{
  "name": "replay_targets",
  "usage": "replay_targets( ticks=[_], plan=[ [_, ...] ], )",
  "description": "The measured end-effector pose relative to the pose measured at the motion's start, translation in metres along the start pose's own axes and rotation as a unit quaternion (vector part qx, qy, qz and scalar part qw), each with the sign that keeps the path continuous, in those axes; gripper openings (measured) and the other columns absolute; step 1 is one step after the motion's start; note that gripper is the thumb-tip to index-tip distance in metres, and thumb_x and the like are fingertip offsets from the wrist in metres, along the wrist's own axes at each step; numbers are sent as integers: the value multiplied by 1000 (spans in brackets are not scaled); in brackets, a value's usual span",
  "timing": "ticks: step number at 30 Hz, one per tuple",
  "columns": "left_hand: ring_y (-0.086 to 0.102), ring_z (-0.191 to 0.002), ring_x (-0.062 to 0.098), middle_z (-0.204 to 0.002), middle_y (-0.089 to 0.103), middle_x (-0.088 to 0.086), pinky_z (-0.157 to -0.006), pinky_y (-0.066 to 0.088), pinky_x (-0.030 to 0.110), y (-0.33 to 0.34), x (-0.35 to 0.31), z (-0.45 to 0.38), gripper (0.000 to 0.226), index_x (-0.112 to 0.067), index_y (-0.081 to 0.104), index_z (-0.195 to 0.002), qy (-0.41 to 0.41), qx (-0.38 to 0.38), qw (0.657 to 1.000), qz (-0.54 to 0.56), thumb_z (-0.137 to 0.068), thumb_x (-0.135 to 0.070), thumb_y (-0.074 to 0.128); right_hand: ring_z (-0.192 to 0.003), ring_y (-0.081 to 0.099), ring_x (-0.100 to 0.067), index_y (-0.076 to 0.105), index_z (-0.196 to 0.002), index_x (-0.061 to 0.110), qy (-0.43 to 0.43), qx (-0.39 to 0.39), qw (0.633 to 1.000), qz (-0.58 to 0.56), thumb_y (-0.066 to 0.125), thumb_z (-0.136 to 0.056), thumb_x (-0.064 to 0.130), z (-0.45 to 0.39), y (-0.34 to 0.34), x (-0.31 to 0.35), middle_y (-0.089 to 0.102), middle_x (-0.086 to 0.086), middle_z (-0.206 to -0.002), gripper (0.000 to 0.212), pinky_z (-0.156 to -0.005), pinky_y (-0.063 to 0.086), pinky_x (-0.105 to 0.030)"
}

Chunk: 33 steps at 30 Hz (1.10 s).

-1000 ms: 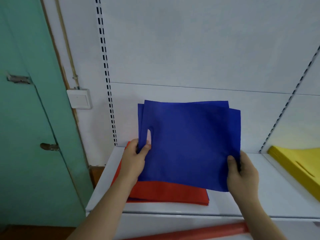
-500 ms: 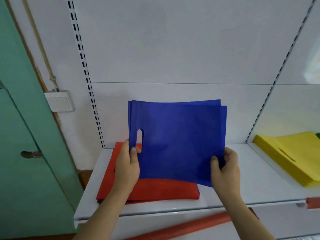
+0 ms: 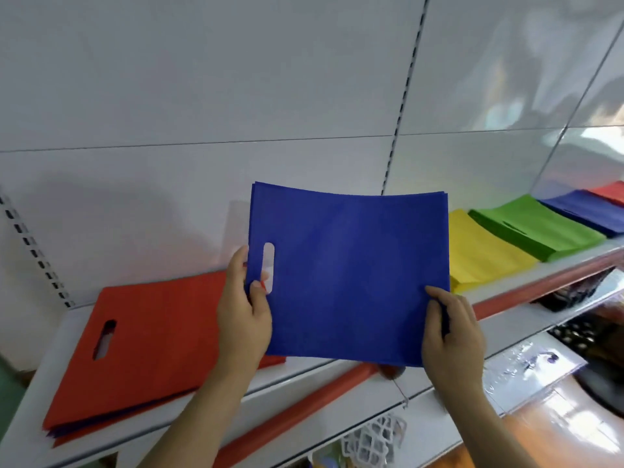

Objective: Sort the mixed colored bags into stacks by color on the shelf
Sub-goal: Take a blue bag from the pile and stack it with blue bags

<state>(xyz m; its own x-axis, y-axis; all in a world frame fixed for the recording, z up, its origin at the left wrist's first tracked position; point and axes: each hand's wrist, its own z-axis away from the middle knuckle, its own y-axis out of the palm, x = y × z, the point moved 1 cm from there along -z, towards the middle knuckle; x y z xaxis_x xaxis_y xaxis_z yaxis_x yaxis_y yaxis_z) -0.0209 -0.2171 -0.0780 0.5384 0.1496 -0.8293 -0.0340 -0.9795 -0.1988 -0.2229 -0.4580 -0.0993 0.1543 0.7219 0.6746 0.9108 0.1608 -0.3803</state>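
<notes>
Hands, left (image 3: 243,319) and right (image 3: 450,336), pinch flat matte-blue bags (image 3: 351,275) with an oval handle slot above the shelf (image 3: 304,373).

The view has swung to the right since the earlier frames: the green door and wall switch have dropped out on the left, and the red stack (image 3: 145,346), then half hidden under the held bags, now lies uncovered to the left with its handle slot showing. The blue bags (image 3: 347,275), held by the left hand (image 3: 244,319) and right hand (image 3: 450,339), now sit squared into one neat sheaf instead of fanned. A green stack (image 3: 537,228), blue stack (image 3: 587,211) and far red stack (image 3: 611,192) have come into sight beyond the yellow stack (image 3: 479,255)
</notes>
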Motion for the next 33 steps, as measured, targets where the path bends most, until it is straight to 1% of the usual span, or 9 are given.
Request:
replay_targets(
  ticks=[2,4,8,12,15,19,25,29,33],
  plan=[
    [61,-113,-4,-128,63,-22,-92,45,15,26,-14,6,50,-36,51,-139,32,13,999,-21,-103,-1,49,-99,58,-4,62,-135,23,-7,15,1000,9,46,-102,27,-6,-23,-17,58,13,-115,37,-82,43,-15],
    [59,-106,-9,-115,63,-25,-86,44,10,57,-29,13,39,-27,61,-128,54,27,997,-38,-102,1,52,-92,59,-12,60,-138,19,-24,27,999,40,49,-100,24,-11,-48,-36,56,11,-116,40,-78,46,-25],
    [51,-111,-24,-123,61,-17,-88,38,-2,137,-68,33,39,-21,59,-136,67,53,996,-34,-103,-2,53,-90,61,-20,60,-141,14,-15,-10,996,88,59,-100,9,-30,-111,-86,59,2,-120,41,-75,54,-40],
    [51,-110,-13,-129,52,-23,-84,37,-1,221,-101,58,41,-28,49,-148,90,112,989,-46,-108,-19,45,-88,59,-20,58,-145,11,-4,-29,988,154,60,-99,6,-46,-179,-141,58,0,-117,46,-69,56,-44],
    [49,-102,-16,-126,51,-22,-77,38,3,282,-124,74,43,-28,49,-151,114,155,980,-41,-109,-21,42,-88,56,-15,54,-150,13,31,-52,982,178,59,-100,6,-53,-224,-179,55,3,-114,50,-69,56,-45],
    [55,-95,4,-119,55,-11,-70,40,10,361,-148,90,46,-30,45,-155,137,203,969,-31,-110,-20,42,-86,55,-17,48,-155,17,87,-85,972,203,59,-99,3,-65,-269,-227,53,3,-109,59,-68,57,-45],
    [55,-92,-1,-113,55,-8,-61,41,9,484,-168,108,45,-26,47,-154,157,257,954,2,-109,-20,43,-79,54,-13,39,-160,21,148,-109,947,263,55,-102,8,-95,-315,-304,47,5,-106,62,-61,58,-45],
    [55,-95,-3,-114,56,-5,-68,43,5,572,-184,107,44,-22,50,-152,154,294,942,45,-109,-16,46,-81,54,-14,29,-164,28,165,-121,931,302,48,-105,14,-131,-341,-350,46,5,-108,64,-62,59,-43],
    [60,-90,2,-112,54,-8,-61,45,12,651,-205,108,46,-25,48,-154,163,330,928,65,-108,-20,45,-84,54,-13,28,-164,30,194,-141,913,329,50,-104,13,-167,-371,-391,46,5,-112,66,-64,59,-43]
  ],
)
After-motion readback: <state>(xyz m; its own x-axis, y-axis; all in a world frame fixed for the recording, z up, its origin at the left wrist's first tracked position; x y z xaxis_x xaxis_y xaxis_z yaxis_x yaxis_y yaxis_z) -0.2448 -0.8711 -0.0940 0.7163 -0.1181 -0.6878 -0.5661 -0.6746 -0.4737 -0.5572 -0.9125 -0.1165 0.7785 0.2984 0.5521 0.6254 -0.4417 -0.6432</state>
